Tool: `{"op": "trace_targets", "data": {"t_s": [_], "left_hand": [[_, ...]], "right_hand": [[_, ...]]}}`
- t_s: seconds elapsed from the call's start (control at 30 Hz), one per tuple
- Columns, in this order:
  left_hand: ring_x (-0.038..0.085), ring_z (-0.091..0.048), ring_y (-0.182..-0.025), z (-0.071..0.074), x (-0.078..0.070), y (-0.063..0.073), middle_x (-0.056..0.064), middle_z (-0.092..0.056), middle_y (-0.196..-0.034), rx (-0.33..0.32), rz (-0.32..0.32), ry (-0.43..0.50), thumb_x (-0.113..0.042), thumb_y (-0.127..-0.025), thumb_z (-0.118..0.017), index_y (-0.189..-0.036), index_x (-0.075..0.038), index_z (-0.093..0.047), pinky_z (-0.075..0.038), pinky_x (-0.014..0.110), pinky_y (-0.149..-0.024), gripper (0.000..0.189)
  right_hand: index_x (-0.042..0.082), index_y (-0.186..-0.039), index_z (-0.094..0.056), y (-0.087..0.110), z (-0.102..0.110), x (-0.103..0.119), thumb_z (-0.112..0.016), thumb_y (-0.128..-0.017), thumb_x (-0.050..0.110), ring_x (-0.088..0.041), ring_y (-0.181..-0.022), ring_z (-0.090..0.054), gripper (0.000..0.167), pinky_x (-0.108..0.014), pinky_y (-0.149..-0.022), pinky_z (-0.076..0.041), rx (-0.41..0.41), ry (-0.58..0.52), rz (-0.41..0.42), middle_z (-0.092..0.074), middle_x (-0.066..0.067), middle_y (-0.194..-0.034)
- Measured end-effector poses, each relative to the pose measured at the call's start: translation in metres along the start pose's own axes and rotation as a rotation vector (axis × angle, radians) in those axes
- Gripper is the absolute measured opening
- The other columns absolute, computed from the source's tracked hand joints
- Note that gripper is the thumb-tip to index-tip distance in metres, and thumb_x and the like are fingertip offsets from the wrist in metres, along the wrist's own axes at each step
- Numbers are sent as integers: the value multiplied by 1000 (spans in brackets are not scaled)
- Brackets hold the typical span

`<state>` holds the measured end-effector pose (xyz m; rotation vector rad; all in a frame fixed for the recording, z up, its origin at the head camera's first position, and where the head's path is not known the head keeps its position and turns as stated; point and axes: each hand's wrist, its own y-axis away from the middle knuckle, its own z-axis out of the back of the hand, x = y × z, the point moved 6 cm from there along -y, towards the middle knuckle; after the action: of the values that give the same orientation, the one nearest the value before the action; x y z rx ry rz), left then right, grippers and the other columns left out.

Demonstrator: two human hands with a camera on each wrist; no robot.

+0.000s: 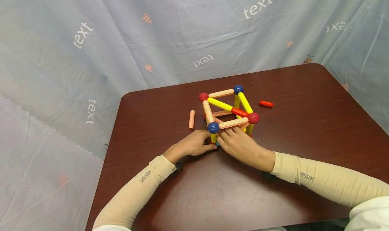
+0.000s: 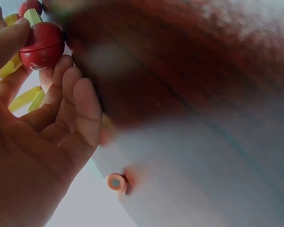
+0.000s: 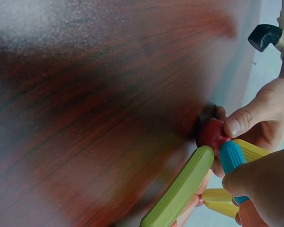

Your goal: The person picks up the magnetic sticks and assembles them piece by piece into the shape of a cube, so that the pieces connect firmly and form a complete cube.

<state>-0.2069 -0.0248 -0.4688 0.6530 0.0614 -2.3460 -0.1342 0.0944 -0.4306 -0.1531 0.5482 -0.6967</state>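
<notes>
A cube-shaped frame of magnetic rods and balls stands on the table, with a blue ball at its near upper corner. Below that corner, my left hand grips a red ball between thumb and fingers, also seen in the left wrist view as a red ball. My right hand reaches in under the near upper rod and pinches a blue rod, whose end meets the red ball. A green rod and a yellow rod also run from this ball.
A loose peach rod lies left of the frame and a short red rod lies to its right. The brown table ends at a pale curtain behind and on the left.
</notes>
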Motion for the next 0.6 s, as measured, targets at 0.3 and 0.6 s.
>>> {"op": "trace_targets", "data": {"t_s": [0.3,0.6], "left_hand": [[11,-60,-83,0,1,2,-1,-67,-92,3,14,21,-30,-94,-74,-112,-14,-67,-49,26,-75,25],[17,-63,-93,-1,-2,6,3,-66,-103,-25,54,-31,-35,-95,-72,-119,-16,-67,-53,35,-84,31]], "right_hand": [[8,-107,-65,-1,0,-2,-72,-96,19,-23,-91,-66,17,-34,-75,-53,-13,3,-5,-71,-6,-102],[8,-108,-66,-2,-1,-4,-72,-96,20,-23,-90,-67,18,-33,-72,-54,-10,-2,-1,-71,-6,-102]]}}
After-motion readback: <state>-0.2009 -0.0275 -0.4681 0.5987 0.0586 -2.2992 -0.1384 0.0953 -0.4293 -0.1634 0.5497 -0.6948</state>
